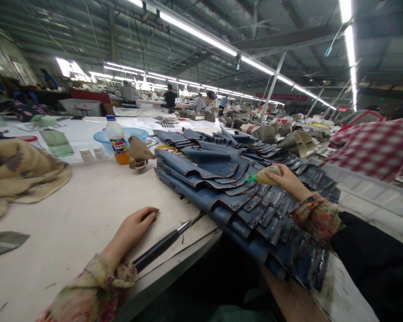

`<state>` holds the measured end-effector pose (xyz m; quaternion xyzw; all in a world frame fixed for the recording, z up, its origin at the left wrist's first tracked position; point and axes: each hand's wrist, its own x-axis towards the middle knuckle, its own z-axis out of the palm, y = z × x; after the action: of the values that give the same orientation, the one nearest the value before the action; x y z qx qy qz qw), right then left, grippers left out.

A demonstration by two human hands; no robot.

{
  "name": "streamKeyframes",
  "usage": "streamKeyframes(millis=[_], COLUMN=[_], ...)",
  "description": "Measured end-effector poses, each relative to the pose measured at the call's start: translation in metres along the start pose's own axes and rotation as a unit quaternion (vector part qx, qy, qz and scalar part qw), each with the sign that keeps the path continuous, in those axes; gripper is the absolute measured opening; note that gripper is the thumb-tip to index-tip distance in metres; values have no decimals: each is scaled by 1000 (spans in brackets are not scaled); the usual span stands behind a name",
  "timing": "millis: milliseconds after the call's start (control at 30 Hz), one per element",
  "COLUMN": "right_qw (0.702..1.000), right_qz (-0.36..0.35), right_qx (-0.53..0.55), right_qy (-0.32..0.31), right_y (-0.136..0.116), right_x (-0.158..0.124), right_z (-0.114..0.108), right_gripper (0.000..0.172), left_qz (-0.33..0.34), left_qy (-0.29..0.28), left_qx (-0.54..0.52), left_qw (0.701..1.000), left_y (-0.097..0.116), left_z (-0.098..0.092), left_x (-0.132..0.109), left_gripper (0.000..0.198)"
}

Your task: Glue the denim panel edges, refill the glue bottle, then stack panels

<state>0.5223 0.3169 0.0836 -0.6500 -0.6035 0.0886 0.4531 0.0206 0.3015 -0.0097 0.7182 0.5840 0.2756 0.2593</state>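
My right hand (289,180) grips a small yellowish squeeze bottle (267,175) with a green nozzle. The nozzle points left, just above stacked blue leather-like pieces (204,199). These pieces overlap in rows, and their narrow ends carry shiny wet-looking streaks. On the pale tabletop (97,210) rests my left hand (133,229), fingers lying forward and holding nothing. Beside it, nearer the table edge, lies a tool with a black handle (159,248) and a metal shaft; its far end is not clearly visible.
A bottle of orange drink (117,142) stands before a blue basin (136,133). To the left are a green-tinted bottle (56,142) and a camouflage cloth (23,172). A person in a checked shirt (372,150) is at the right. More people work farther back.
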Motion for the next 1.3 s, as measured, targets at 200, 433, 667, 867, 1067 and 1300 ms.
streamKeyframes(millis=[200,433,667,867,1067,1300], right_qw=[995,992,974,977,979,972], right_qz=[43,65,103,67,54,45], right_qx=[77,101,194,186,178,207], right_qy=[-43,-34,-60,-82,-88,-102], right_y=[-11,-20,-36,-40,-40,-63], right_x=[-14,-20,-25,-30,-31,-45], right_z=[8,12,13,17,18,26], right_gripper=[58,60,57,53,53,53], left_qz=[0,0,-7,-10,-9,5], left_qy=[9,10,0,-1,1,9], left_qx=[-12,-11,-7,-7,-4,-3], left_qw=[1000,1000,1000,1000,1000,1000], left_y=[2,1,3,4,2,2], left_z=[0,-1,-1,-2,-2,-2], left_x=[0,-1,0,0,1,0], left_gripper=[50,51,53,52,52,50])
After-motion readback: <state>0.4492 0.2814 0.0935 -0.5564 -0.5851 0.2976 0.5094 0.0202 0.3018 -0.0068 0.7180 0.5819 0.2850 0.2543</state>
